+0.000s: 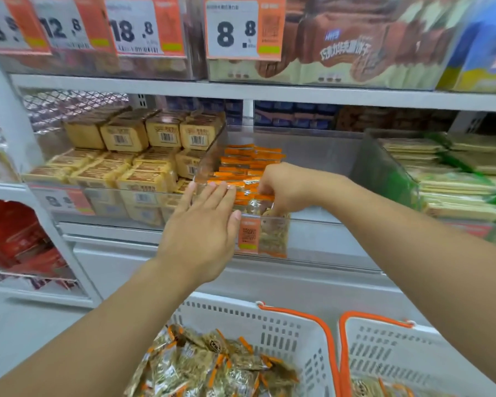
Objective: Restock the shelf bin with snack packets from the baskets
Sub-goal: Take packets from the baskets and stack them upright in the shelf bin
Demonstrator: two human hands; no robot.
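A clear shelf bin (pixel 321 156) on the middle shelf holds a row of orange-topped snack packets (pixel 249 164) along its left side. My right hand (pixel 287 187) is curled over the front of that row and pinches a packet (pixel 255 206) at the bin's front wall. My left hand (pixel 204 227) is flat with straight fingers, its fingertips touching the packets' left side at the bin's front left corner. Below, a white basket (pixel 284 333) with orange handles holds several loose packets (pixel 206 365). A second white basket (pixel 384 348) stands to its right.
Yellow boxed snacks (pixel 132 156) fill the bin to the left, and green-and-cream packs (pixel 455 179) the bin to the right. Price tags (pixel 235 27) hang from the upper shelf. Red packs (pixel 20 242) sit in a wire rack at lower left.
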